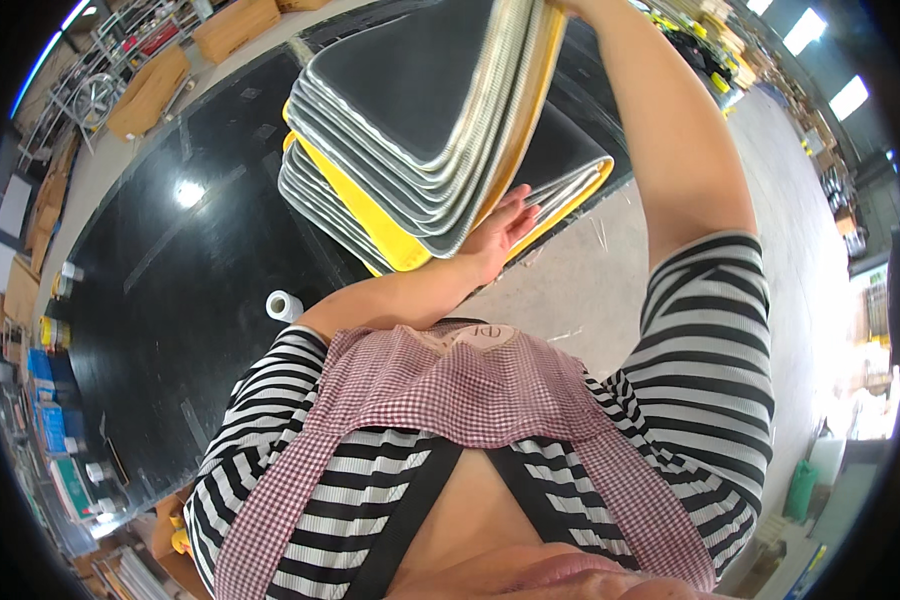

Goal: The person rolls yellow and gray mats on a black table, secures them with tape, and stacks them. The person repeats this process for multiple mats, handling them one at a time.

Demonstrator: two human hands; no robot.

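Stack of flat mats (420, 120), grey-black faces with silvery ribbed edges and yellow layers between, held up in front of the chest, above the black tabletop (170, 300).

Left hand (495, 235): open, fingers spread flat against the stack's lower near edge, propping it from below. Not a closed grip.

Right hand: out of view past the top edge; only the raised right forearm (670, 130) shows, running up along the stack's right side. Grip there cannot be told.

Stack's long axis runs from lower left up to upper right, tilted. Stack lies ahead of and above the left hand, which is the nearer one in view.

White tape roll (284, 305) sits on the tabletop, well apart, down-left of the stack.
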